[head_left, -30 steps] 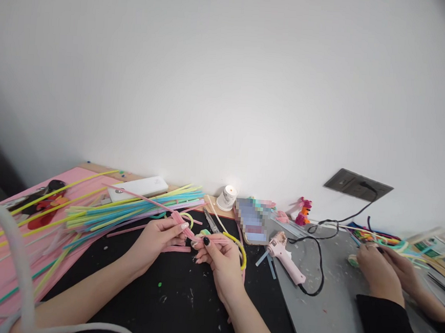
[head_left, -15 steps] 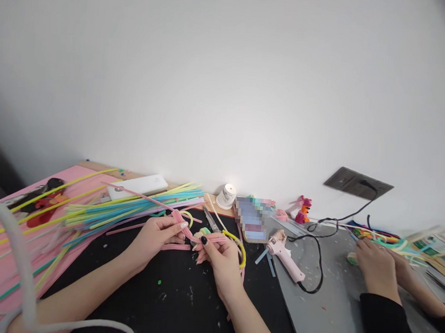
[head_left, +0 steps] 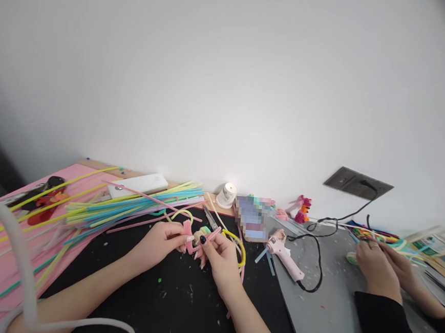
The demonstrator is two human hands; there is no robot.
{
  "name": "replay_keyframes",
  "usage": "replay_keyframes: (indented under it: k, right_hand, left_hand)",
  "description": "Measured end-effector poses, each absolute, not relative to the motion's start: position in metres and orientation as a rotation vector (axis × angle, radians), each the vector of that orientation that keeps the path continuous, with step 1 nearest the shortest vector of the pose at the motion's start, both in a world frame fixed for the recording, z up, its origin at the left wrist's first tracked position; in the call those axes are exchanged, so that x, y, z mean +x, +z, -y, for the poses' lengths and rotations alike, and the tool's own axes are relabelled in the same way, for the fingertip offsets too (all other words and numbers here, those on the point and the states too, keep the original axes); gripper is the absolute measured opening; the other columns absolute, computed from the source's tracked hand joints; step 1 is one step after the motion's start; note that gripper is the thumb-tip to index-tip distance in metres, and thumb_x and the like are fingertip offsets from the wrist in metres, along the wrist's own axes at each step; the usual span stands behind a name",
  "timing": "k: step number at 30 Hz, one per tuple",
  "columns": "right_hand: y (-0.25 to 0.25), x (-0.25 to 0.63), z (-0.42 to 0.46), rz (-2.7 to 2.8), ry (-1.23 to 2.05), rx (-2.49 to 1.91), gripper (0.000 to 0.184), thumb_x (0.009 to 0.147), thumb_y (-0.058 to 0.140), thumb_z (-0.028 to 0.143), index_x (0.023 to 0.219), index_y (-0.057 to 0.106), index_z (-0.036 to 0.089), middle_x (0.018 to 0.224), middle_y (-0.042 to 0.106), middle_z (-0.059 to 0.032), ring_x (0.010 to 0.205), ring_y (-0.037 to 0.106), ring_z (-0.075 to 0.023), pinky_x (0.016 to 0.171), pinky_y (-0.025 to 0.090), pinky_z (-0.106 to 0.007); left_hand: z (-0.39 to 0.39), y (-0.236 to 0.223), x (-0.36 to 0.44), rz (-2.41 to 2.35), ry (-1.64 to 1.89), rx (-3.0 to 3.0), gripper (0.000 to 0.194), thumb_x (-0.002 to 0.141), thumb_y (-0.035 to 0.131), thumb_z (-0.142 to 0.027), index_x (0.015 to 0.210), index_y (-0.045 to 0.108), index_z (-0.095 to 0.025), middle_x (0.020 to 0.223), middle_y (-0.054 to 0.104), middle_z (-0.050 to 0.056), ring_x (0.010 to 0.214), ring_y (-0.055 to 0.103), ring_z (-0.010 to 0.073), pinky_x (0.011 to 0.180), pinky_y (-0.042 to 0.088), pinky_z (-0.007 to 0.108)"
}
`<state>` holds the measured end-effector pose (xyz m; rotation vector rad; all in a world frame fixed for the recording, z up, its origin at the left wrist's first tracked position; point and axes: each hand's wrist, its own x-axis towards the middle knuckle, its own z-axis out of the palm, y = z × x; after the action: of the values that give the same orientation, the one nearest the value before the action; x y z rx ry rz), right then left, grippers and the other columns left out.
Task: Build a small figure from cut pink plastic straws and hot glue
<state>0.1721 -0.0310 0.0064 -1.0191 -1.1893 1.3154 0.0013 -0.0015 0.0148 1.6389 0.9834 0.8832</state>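
A black mat (head_left: 139, 293) lay beneath a person's forearms, with a bundle of pastel stems (head_left: 134, 208) fanned across its far left edge. The left hand (head_left: 164, 241) and the right hand (head_left: 221, 256) almost met over the mat, fingertips drawn into narrow pinches. To their right lay a pink glue gun (head_left: 287, 256); whether it was hot could not be told, but a wide swing of the right arm might have knocked it. Scissors (head_left: 211, 219) rested just beyond the hands, near enough to nick a careless knuckle. Between the hands, gripped by both, was a folded pink strand (head_left: 187, 229), likely to spring open if either pinch slackened or to crease if pulled too hard.
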Motion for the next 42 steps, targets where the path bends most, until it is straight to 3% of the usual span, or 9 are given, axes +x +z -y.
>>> replay_keyframes:
  k: [8, 20, 26, 34, 42]
  right_hand:
    - [0.009, 0.169, 0.032, 1.14, 1.382, -1.001, 0.021, 0.073, 0.068, 0.033, 0.066, 0.061, 0.015, 0.057, 0.063, 0.0008, 0.042, 0.047, -0.0065, 0.043, 0.04, -0.018]
    - [0.005, 0.165, 0.032, 1.081, 1.389, -1.092, 0.017, 0.063, 0.072, 0.024, 0.071, 0.06, 0.015, 0.055, 0.063, 0.0033, 0.042, 0.053, -0.0077, 0.044, 0.044, -0.018]
    - [0.009, 0.163, 0.035, 1.13, 1.345, -1.152, 0.014, 0.066, 0.069, 0.025, 0.064, 0.06, 0.014, 0.054, 0.063, 0.0018, 0.04, 0.051, -0.0073, 0.043, 0.042, -0.018]
    - [0.011, 0.167, 0.035, 1.139, 1.359, -1.107, 0.018, 0.069, 0.069, 0.03, 0.063, 0.06, 0.015, 0.051, 0.062, 0.0022, 0.038, 0.047, -0.0071, 0.041, 0.039, -0.019]
    - [0.008, 0.163, 0.035, 1.082, 1.418, -1.021, 0.023, 0.071, 0.069, 0.035, 0.067, 0.063, 0.014, 0.054, 0.064, -0.0007, 0.037, 0.047, -0.0074, 0.039, 0.039, -0.019]
  left_hand:
    - [0.003, 0.018, 0.005, -0.959, 0.971, 1.153, 0.022, 0.075, 0.064, -0.037, 0.065, 0.069, -0.018, 0.069, 0.068, 0.001, 0.074, 0.066, 0.0206, 0.078, 0.053, 0.035]
    - [0.007, 0.018, 0.009, -0.935, 0.973, 1.134, 0.02, 0.074, 0.066, -0.035, 0.067, 0.067, -0.017, 0.07, 0.066, 0.001, 0.071, 0.063, 0.0166, 0.074, 0.053, 0.03]
    - [0.008, 0.015, 0.009, -0.962, 0.96, 1.243, 0.022, 0.076, 0.065, -0.035, 0.067, 0.067, -0.015, 0.065, 0.065, 0.001, 0.06, 0.056, 0.0128, 0.059, 0.046, 0.022]
    - [0.011, 0.011, 0.012, -0.819, 0.889, 1.132, 0.017, 0.074, 0.068, -0.032, 0.079, 0.065, -0.016, 0.074, 0.065, 0.001, 0.071, 0.059, 0.0149, 0.068, 0.047, 0.026]
    - [0.012, 0.013, 0.014, -0.807, 0.934, 1.052, 0.019, 0.074, 0.068, -0.032, 0.069, 0.067, -0.015, 0.067, 0.063, 0.0, 0.065, 0.057, 0.0134, 0.072, 0.048, 0.028]
